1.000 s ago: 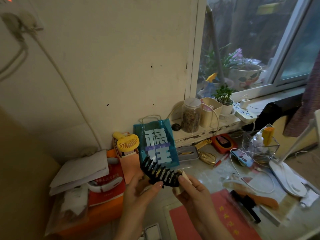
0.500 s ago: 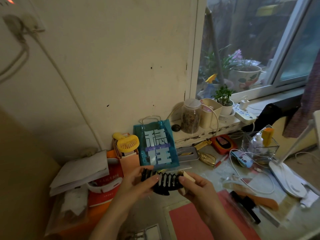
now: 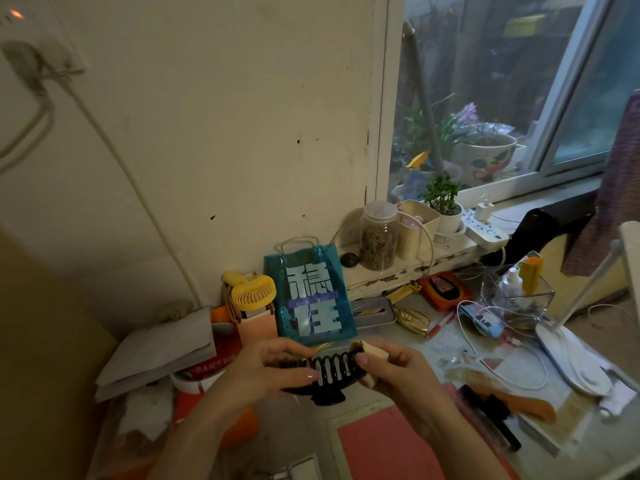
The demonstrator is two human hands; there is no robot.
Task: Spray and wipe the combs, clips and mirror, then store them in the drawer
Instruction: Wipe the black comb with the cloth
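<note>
The cluttered desk (image 3: 408,344) bears a red mat (image 3: 388,448), teal bag (image 3: 311,299) and lamp base (image 3: 571,362).

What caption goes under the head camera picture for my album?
Left hand holds a black hair clip while right hand wipes it with a beige pad.

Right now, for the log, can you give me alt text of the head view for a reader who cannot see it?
Two bare hands hold a black plastic claw hair clip above a cluttered desk: the left hand grips one end, and the right hand presses a small beige wipe to the other. Behind stand a teal printed gift bag and a yellow handheld fan, below a window.
</note>
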